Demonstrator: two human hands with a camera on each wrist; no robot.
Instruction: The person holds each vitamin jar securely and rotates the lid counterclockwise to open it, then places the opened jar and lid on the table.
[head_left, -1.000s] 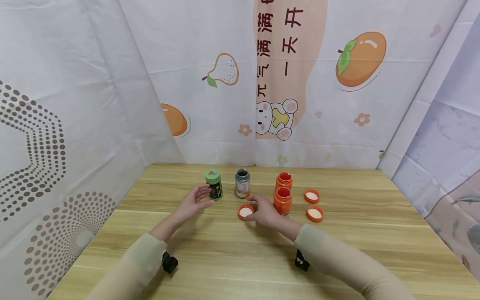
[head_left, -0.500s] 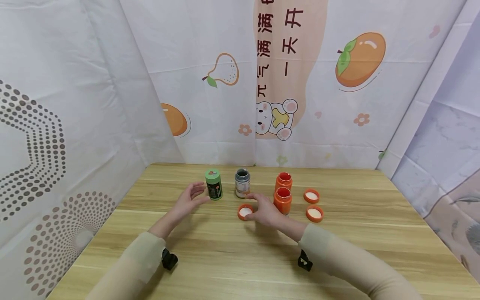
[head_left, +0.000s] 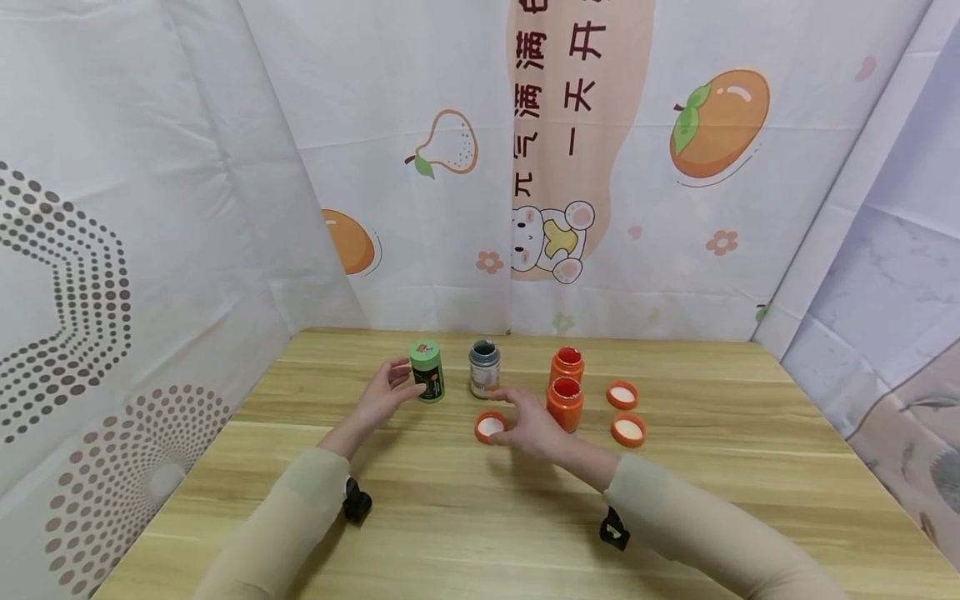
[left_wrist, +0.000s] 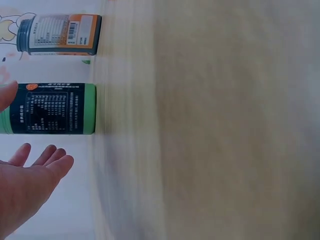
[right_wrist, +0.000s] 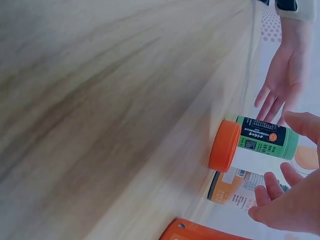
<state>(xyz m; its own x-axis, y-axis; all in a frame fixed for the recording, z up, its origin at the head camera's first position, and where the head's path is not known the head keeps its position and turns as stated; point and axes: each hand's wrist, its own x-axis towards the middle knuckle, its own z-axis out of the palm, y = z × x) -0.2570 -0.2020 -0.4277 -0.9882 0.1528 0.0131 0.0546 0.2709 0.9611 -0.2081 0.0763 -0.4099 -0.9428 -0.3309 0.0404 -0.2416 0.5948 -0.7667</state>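
Note:
A green-capped jar with a black label stands upright at the back of the table. My left hand is beside it on its left, fingers spread and apart from it in the left wrist view. A grey jar, lidless, stands just right of the green one. In front of the grey jar an orange lid lies with its white inside up. My right hand hovers at that lid's right, thumb and fingers parted; nothing is in its grip. In the right wrist view the hand shows loosely bent fingers.
Two open orange jars stand one behind the other, close to the right hand. Two more orange lids lie to their right, insides up. A printed curtain hangs behind the wooden table.
The left hand first draws back a little from the green-capped jar, then comes nearer again, its forearm shifting right. The right hand stays almost still by the orange lid. The jars have not moved.

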